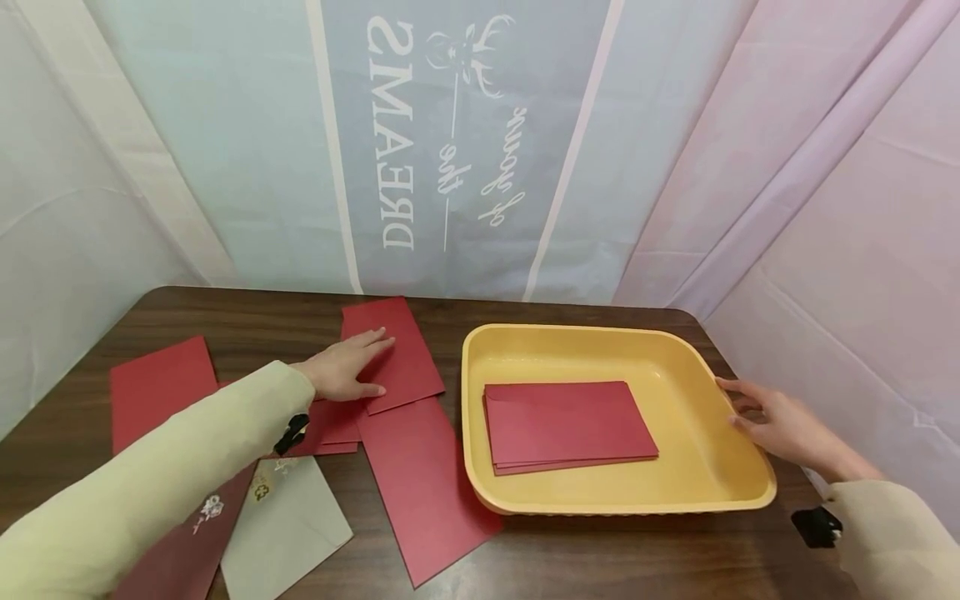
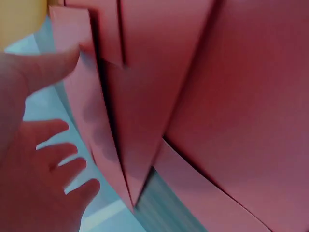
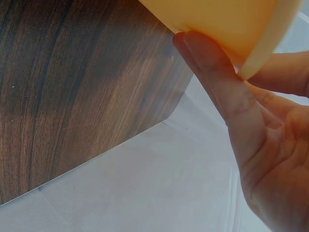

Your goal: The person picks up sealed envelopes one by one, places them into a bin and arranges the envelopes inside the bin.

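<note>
Toward the back of the table, my left hand [image 1: 343, 367] lies over a red envelope [image 1: 405, 358], fingers stretched out and thumb spread. In the left wrist view its thumb [image 2: 53, 70] overlaps an envelope's edge, and the other fingers are spread apart. My right hand [image 1: 783, 425] pinches the right rim of a yellow plastic tub [image 1: 697, 450], thumb inside and fingers outside. In the right wrist view the fingers [image 3: 212, 63] press against the tub's outer wall. A small stack of red envelopes [image 1: 570, 421] lies inside the tub.
Another red envelope [image 1: 423, 492] lies beside the tub, its corner at the tub's wall. More red envelopes [image 1: 165, 387] and a pale envelope with gold print [image 1: 288, 529] lie at left, beside a dark red one with a silver flower [image 1: 187, 533]. A printed cloth [image 1: 480, 150] hangs behind the table.
</note>
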{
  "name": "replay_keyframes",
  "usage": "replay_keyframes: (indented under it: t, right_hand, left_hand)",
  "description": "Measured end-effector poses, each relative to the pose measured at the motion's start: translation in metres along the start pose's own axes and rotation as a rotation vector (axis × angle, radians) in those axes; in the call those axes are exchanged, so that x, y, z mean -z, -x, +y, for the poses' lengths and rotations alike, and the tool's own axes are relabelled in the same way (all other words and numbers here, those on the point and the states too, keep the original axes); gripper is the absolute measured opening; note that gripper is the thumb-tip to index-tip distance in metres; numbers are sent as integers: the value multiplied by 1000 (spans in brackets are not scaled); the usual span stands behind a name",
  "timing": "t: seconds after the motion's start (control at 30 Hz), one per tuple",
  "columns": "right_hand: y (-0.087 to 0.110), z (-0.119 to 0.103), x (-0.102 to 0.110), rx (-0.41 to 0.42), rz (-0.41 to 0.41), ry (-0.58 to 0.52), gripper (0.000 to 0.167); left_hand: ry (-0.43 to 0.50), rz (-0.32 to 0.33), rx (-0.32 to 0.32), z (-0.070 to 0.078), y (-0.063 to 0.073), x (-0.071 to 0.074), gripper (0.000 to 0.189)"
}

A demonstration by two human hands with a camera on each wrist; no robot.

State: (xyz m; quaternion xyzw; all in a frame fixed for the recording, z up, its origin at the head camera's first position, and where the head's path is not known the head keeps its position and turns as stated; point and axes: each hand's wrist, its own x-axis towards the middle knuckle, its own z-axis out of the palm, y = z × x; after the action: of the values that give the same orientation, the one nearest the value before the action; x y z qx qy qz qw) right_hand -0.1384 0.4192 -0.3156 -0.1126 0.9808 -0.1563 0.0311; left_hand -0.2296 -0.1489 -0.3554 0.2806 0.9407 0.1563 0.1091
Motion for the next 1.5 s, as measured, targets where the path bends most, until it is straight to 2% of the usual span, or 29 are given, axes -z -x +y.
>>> replay_keyframes:
  t: [0.13,0.27,0.43,0.6,0.77,0.87,1.1,1.37,1.43,1.5]
  right_hand:
    - [0,0,-1,-1,-2,-1,49]
    - [1,0,-1,8,1,-1,49]
    - [1,2,-1,26,15,6,50]
    - [1,3,-1,38,32,15,49]
    - [1,3,-2,33,27,11,49]
    - [2,2,-2,23,19,12,50]
    - [1,3,-3,22,24,22,50]
    - [2,3,-2,16,25,29,50]
    - [3,3,-2,16,26,28,49]
    - [3,2,-2,16,22,26,50]
  left_hand:
    - [75,-106,24,-7,0,-3,78]
    - [40,-140,45,-4,3,-5,77]
    - [-106,-91,91,12,8,-10,74]
    - [-275,-17,146,30,15,-27,69]
    - [-355,30,196,44,17,-40,68]
    - [-391,49,224,50,14,-46,70]
    - [-541,84,263,64,1,-53,70]
    - [-626,153,352,77,-16,-57,66]
    - [-603,148,375,78,-19,-56,67]
    - [-527,125,407,77,-21,-50,70]
